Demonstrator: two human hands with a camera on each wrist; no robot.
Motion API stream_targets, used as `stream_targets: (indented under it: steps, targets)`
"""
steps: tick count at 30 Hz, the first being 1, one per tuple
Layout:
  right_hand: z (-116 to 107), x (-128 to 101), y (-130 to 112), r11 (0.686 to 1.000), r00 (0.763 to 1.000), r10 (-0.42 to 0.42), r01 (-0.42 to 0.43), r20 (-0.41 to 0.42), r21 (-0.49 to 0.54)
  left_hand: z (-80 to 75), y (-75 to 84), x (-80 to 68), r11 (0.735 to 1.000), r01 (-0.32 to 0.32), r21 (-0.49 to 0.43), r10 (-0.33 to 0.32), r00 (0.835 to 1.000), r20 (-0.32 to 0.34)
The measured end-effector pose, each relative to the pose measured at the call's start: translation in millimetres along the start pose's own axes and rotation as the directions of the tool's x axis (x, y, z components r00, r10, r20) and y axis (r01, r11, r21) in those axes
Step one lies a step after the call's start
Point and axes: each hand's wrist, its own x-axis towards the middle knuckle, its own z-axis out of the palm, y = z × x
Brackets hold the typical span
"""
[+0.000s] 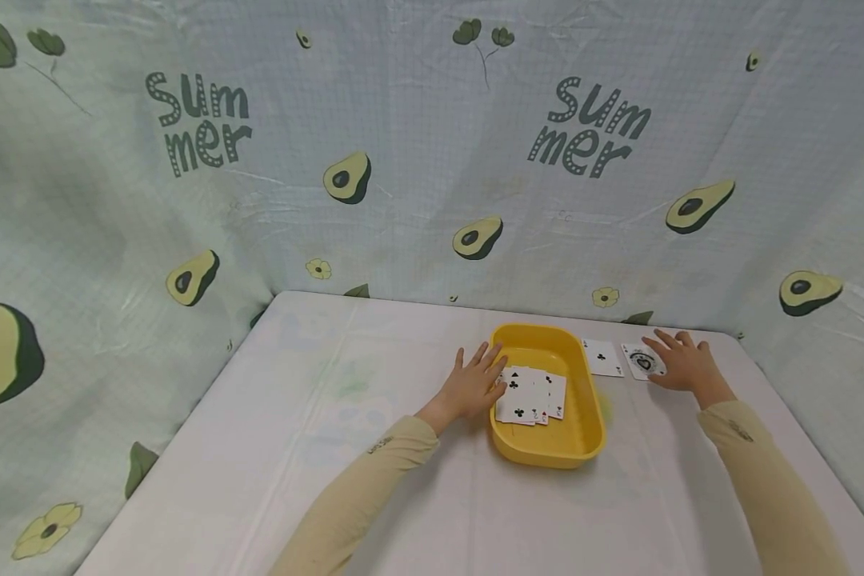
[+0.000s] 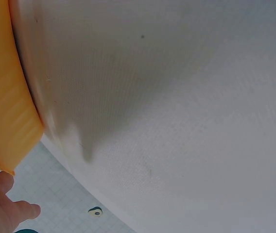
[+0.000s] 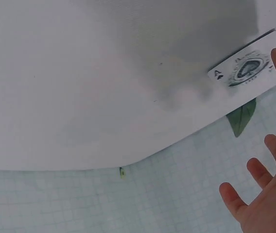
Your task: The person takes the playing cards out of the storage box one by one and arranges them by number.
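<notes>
Now we see two hands on a white table [image 1: 331, 448]. Our left hand [image 1: 475, 388] lies flat with its fingers spread, and it rests against the left side of a yellow tub [image 1: 583, 436]. The fingertips touch the rim near the far corner. They hold nothing. In the left wrist view we see the yellow tub's wall [image 2: 7, 102] close up, with the left hand's fingers [image 2: 4, 204] just below it.

Inside the tub sits a small pile of playing cards [image 1: 533, 396]. They lie face up and overlap each other. We can make out black clubs on some of them.

Our right hand [image 1: 684, 362] lies flat too, fingers spread, well to the right of the tub. Its fingertips rest on the ace of spades [image 1: 642, 362], which lies face up on the table. In the right wrist view, the ace [image 3: 242, 70] sits near the table's edge, with one fingertip over its corner.

Between the ace and the tub lies one more card [image 1: 602, 357], face up. It is just beside the tub's right rim, and no hand touches it.

Behind the table hangs a pale cloth [image 1: 418, 160] with avocados and the word "summer".
</notes>
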Motion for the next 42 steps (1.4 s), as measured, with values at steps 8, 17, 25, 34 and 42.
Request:
stream_targets:
  steps: [8, 17, 25, 34, 42]
  targets:
    - [-8.6, 1.1, -19.1, 0.997, 0.996, -0.044, 0.048, -0.076, 0.052, -0.4, -1.0, 1.1, 1.000, 0.003, 0.005, -0.003, 1.000, 0.001]
    - [-19.7, -16.9, -49.1, 0.987, 0.970, -0.104, 0.128, -0.220, 0.097, 0.3, -0.3, 1.2, 1.000, -0.007, 0.001, 0.007, 1.000, 0.003]
    - [-28.5, -29.1, -75.7, 0.973, 0.945, -0.145, 0.190, -0.293, 0.130, 0.5, -0.6, 0.6, 1.000, -0.006, -0.002, 0.006, 1.000, 0.008]
    - [-36.8, -36.2, -96.3, 0.959, 0.945, -0.175, 0.227, -0.277, 0.168, 0.1, -1.5, 0.6, 1.000, -0.015, 0.006, 0.015, 1.000, 0.001]
    - [-37.5, -39.9, -110.6, 0.949, 0.929, -0.203, 0.264, -0.310, 0.171, -0.8, -1.5, 0.2, 1.000, -0.020, 0.004, 0.020, 1.000, -0.001]
